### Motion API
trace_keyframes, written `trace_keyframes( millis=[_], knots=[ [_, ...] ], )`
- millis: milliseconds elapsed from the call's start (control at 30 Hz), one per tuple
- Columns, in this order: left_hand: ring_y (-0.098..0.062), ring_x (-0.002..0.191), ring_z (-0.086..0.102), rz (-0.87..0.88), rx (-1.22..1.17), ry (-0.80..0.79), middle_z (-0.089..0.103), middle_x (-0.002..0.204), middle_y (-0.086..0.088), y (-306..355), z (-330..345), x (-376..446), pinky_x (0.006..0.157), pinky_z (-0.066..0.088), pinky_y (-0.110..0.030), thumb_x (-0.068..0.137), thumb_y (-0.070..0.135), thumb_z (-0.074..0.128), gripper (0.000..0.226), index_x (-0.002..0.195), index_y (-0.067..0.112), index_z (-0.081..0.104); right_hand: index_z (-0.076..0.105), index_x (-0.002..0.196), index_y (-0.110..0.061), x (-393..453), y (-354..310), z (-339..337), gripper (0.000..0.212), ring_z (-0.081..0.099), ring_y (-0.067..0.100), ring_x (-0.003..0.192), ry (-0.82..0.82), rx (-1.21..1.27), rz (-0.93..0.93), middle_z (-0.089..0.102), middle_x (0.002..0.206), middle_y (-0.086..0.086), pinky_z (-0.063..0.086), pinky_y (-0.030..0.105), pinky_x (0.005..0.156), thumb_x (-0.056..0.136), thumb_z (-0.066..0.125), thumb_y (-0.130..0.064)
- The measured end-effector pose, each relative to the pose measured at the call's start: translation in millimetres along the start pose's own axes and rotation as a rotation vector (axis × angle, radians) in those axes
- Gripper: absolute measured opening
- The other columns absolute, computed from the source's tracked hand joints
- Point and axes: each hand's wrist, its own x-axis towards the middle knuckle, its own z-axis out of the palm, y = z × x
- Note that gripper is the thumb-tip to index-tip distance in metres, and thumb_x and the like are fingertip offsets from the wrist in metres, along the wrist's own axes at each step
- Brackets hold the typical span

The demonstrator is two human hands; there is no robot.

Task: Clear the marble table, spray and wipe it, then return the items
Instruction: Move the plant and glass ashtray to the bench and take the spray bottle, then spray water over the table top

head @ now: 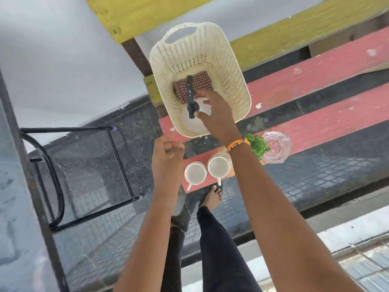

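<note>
- Evidently at the fetching of cleaning gear: right hand (216,114) down inside the cream plastic basket (235,81), fingers loosely spread just beside the black trigger head (190,95) of a white spray bottle (189,123); contact possible, firm grip not readable from this angle.
- Left hand (168,152) hovering just outside the basket's near rim, fingers curled toward the palm, apparently holding nothing.
- Checked cloth (200,83) lying folded on the basket floor, partly under the trigger head.
- Basket resting on a red slatted bench (315,68), with a yellow plank (294,28) beyond.
- Parked on the same bench, near the wrist: two white cups (207,168) side by side, a small green plant (257,145), a clear glass vessel (275,147) just beside the plant. Judged to be the cleared items, so clearing looks done.
- Pale grey surface (63,60) at the left, likely the marble table, though no veining clear enough to confirm; black metal chair frame (88,175) beneath its edge.
- Next move, as a judgement: close around the bottle's neck below the trigger, lift straight up clear of the basket wall, take the cloth with the free left hand.
- Care needed: bottle lying tilted, trigger easy to squeeze by accident.
- Spraying and wiping not yet begun; returning the items last.
</note>
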Motion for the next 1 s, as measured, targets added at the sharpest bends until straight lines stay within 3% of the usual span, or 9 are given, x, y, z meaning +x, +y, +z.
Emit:
trace_keyframes(
  millis=[133, 267, 433, 533, 633, 733, 800, 900, 1000],
  knots=[
    [-0.014, 0.093, 0.062, 0.011, -0.018, 0.035, 0.064, 0.097, 0.006, 1.2, -12.7, 5.3, 0.080, 0.049, -0.024, 0.089, 0.011, 0.054, 0.028, 0.103, 0.035, 0.051, 0.049, 0.123, -0.004, 18.0, 5.1, -6.4, 0.046, 0.051, 0.023, 0.120, -0.226, 0.107, 0.104, 0.054, 0.128, 0.011, 0.040, 0.022, 0.100, 0.080, 0.064, 0.005],
    [-0.015, 0.094, 0.063, -0.017, -0.044, 0.036, 0.063, 0.097, 0.008, 1.3, -20.0, 4.5, 0.084, 0.049, -0.028, 0.090, 0.014, 0.054, 0.027, 0.112, 0.030, 0.052, 0.047, 0.125, 0.002, 16.0, 13.8, -13.3, 0.058, 0.050, 0.020, 0.120, -0.276, 0.198, 0.169, 0.053, 0.129, 0.017, 0.042, 0.006, 0.090, 0.074, 0.032, 0.027],
    [-0.014, 0.096, 0.063, 0.001, -0.085, 0.033, 0.063, 0.099, 0.007, 6.4, -28.8, 0.7, 0.087, 0.050, -0.029, 0.090, 0.015, 0.054, 0.027, 0.100, 0.040, 0.052, 0.058, 0.119, -0.010, 23.5, 20.7, 3.8, 0.044, 0.059, 0.026, 0.109, -0.191, 0.048, 0.205, 0.061, 0.124, 0.007, 0.049, 0.033, 0.093, 0.077, 0.071, -0.003],
    [-0.012, 0.095, 0.064, 0.027, -0.131, 0.033, 0.063, 0.098, 0.008, 13.2, -35.0, -2.3, 0.082, 0.049, -0.024, 0.090, 0.016, 0.055, 0.025, 0.102, 0.038, 0.053, 0.063, 0.113, -0.012, 27.9, 18.6, 13.2, 0.040, 0.061, 0.027, 0.104, -0.169, -0.074, 0.186, 0.064, 0.118, 0.006, 0.048, 0.042, 0.093, 0.075, 0.076, -0.013],
    [-0.011, 0.093, 0.065, 0.063, -0.178, 0.028, 0.063, 0.095, 0.009, 20.3, -44.8, -6.1, 0.082, 0.049, -0.023, 0.091, 0.016, 0.055, 0.024, 0.106, 0.035, 0.055, 0.065, 0.107, -0.007, 26.1, 12.0, 16.4, 0.029, 0.060, 0.029, 0.102, -0.033, -0.166, 0.078, 0.065, 0.112, 0.012, 0.047, 0.037, 0.090, 0.078, 0.071, -0.007],
    [-0.008, 0.088, 0.065, 0.095, -0.235, 0.029, 0.064, 0.089, 0.012, 27.6, -58.5, -12.4, 0.084, 0.049, -0.025, 0.091, 0.015, 0.055, 0.026, 0.101, 0.039, 0.055, 0.063, 0.103, -0.001, 13.4, -3.2, 17.9, 0.024, 0.058, 0.029, 0.098, 0.073, -0.151, -0.044, 0.064, 0.106, 0.015, 0.036, 0.021, 0.077, 0.079, 0.066, 0.000],
    [-0.007, 0.086, 0.065, 0.118, -0.275, 0.037, 0.065, 0.088, 0.012, 31.3, -71.0, -17.4, 0.084, 0.049, -0.025, 0.092, 0.013, 0.054, 0.027, 0.102, 0.038, 0.056, 0.060, 0.103, 0.003, 0.5, -22.3, 17.6, 0.023, 0.056, 0.030, 0.094, 0.147, -0.073, -0.111, 0.063, 0.103, 0.018, 0.034, 0.022, 0.073, 0.081, 0.063, 0.001],
    [-0.002, 0.082, 0.066, 0.155, -0.329, 0.043, 0.065, 0.089, 0.011, 35.4, -93.5, -25.6, 0.085, 0.049, -0.026, 0.092, 0.011, 0.054, 0.028, 0.103, 0.036, 0.058, 0.054, 0.107, 0.006, -19.2, -61.5, 14.7, 0.021, 0.053, 0.033, 0.095, 0.206, 0.079, -0.196, 0.059, 0.102, 0.021, 0.039, 0.034, 0.082, 0.087, 0.057, 0.001],
    [-0.001, 0.079, 0.065, 0.203, -0.391, 0.054, 0.065, 0.086, 0.011, 37.6, -124.2, -38.7, 0.087, 0.049, -0.027, 0.092, 0.009, 0.053, 0.028, 0.101, 0.034, 0.060, 0.048, 0.106, 0.002, -44.7, -107.6, 21.5, 0.018, 0.049, 0.025, 0.089, 0.204, 0.204, -0.238, 0.051, 0.093, 0.017, 0.038, 0.025, 0.082, 0.094, 0.050, -0.009]
  ],
)
